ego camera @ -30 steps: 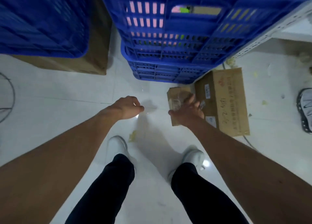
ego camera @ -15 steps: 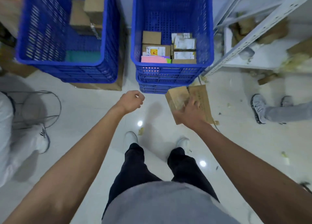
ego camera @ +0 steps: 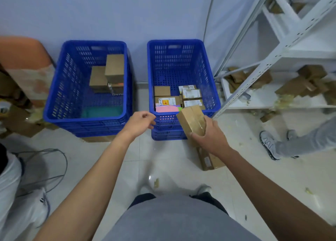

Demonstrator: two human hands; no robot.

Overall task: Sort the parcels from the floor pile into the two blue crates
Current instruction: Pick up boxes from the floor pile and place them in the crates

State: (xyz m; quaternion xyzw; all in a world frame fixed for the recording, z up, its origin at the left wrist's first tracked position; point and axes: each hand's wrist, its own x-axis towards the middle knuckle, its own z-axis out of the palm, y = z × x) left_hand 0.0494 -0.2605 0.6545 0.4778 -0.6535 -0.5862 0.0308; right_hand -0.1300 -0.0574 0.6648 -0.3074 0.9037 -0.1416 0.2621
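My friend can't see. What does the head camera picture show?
A person's right hand grips a small brown parcel at the near rim of the right blue crate, which holds several parcels. The empty left hand hovers nearby; the left blue crate holds a few brown boxes.

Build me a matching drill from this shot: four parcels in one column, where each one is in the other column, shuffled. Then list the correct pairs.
Things:
1. taped brown parcel
2. pink parcel
3. teal parcel
4. flat carton

Places:
A. near end of the left crate
B. lying on the floor
C. gripped in the right hand
D. near end of the right crate

Pairs: 1-C, 2-D, 3-A, 4-B.
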